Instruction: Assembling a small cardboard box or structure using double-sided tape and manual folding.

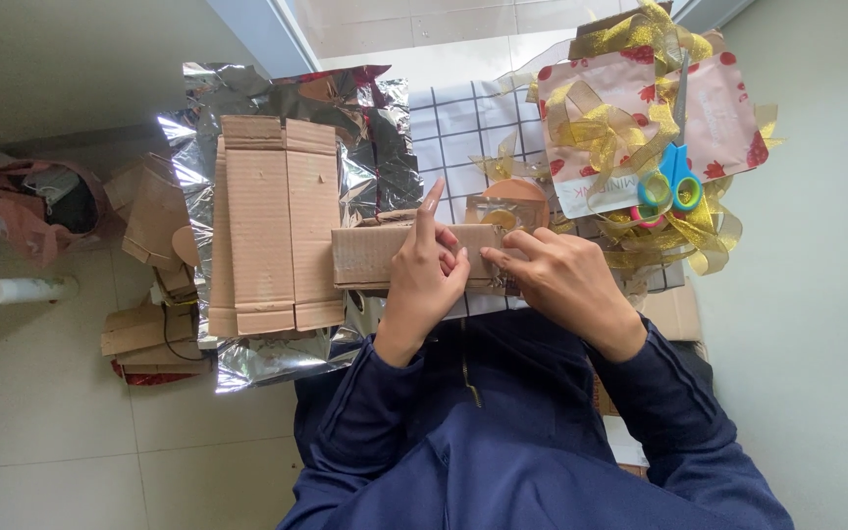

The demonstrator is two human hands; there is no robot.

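Observation:
A small brown cardboard box [370, 255] lies in front of me on the table edge. My left hand [426, 280] rests on its near side, index finger pointing up across its top. My right hand [561, 280] grips the box's right end with fingers curled against it. A roll of clear tape [503, 208] sits just behind the box, by my right fingers. Dark blue sleeves cover both arms.
A flattened cardboard sheet [272, 226] lies on crinkled silver foil [385, 147] at left. A white checked cloth [463, 123] covers the table. Gold ribbon [606, 128], a pink patterned bag [718, 118] and blue-handled scissors [674, 177] lie at right. Cardboard scraps [149, 329] sit on the floor.

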